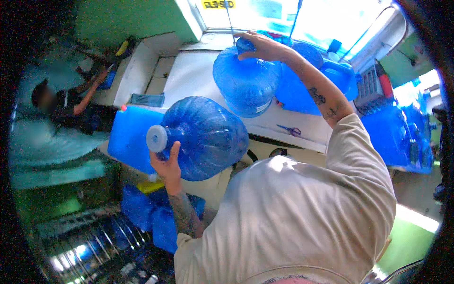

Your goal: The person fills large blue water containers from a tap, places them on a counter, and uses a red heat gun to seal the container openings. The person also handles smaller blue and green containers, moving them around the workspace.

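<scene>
My left hand [166,167] grips the neck of a large blue water jug [209,138] with a white cap [156,138]. That jug is tilted on its side, its neck pointing left, in front of the white counter. My right hand [260,46] has its fingers around the dark blue cap [244,46] of a second large blue water jug [248,83], which stands on the counter and bears a small label. Scissors [291,130] with dark handles lie on the counter near its front edge, right of the jugs.
Blue containers [301,88] stand at the counter's right, beside a grey crate-like object [369,87]. Another blue container [133,136] is at the left, with more blue containers [142,209] below. A person [67,99] is at the far left. A metal rack [99,241] is at the lower left.
</scene>
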A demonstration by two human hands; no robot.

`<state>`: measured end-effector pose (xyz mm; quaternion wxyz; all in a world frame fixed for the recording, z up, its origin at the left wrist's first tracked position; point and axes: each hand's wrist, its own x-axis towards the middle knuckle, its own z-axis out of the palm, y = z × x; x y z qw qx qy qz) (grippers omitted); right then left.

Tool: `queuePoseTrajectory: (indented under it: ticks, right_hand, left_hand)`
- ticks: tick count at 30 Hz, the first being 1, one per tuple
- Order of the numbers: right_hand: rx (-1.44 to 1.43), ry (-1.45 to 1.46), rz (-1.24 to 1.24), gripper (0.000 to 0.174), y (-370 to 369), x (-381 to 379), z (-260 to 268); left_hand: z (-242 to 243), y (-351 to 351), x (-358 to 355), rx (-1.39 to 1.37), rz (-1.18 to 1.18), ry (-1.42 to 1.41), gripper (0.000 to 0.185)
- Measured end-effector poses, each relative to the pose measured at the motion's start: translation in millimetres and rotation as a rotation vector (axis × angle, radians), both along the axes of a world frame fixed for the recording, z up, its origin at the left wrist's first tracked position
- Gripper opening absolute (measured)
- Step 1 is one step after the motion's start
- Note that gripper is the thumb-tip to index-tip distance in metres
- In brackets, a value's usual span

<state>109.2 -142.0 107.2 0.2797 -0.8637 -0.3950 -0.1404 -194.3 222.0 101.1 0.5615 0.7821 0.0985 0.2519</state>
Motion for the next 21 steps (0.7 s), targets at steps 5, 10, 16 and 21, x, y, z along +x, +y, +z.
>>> queuePoseTrajectory:
  ticks: [5,10,16,21]
  right_hand:
    - [0.136,-0.012,-0.926,0.048,-148,-91,13]
    - [1.122,0.706,-1.094,0.058,-214,-146,-81]
    - [1.638,0.642,-0.801,0.046,-210,-81,-91]
    - [1.310,0.887,-0.694,0.050,-256,-86,-81]
  left_hand:
    - [-17,11,56,0.078,-0.054,-0.039,0.061]
    - [-9,8,90,0.144,-0.067,-0.037,0.060]
    - [12,8,160,0.186,-0.062,-0.009,0.048]
    - [14,11,199,0.228,-0.117,-0.046,0.042]
